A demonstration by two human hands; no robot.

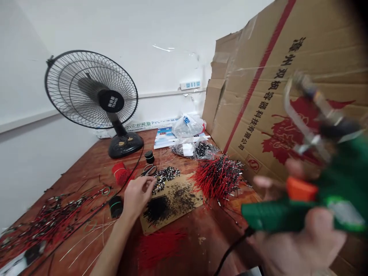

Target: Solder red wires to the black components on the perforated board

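My right hand (299, 245) is wrapped round the handle of a green heat gun (276, 216) with an orange trigger and a curved metal nozzle. Motion blurs both. My left hand (137, 193) reaches over the table with thumb and fingers pinched together; what they hold, if anything, is too small to name. Close to its fingertips lies a heap of small black and silver parts (166, 175) on a tan board (184, 211). Short black pieces (156, 209) are piled on the same board. Just in front of the board lies a pile of short red pieces (161, 245).
A bundle of red wires (218, 178) stands right of the board, before a large cardboard box (258, 96). Scissors (149, 169), a red roll (120, 173) and a black spool (115, 207) surround my left hand. A fan (125, 143) stands behind; loose wires (51, 222) spread left.
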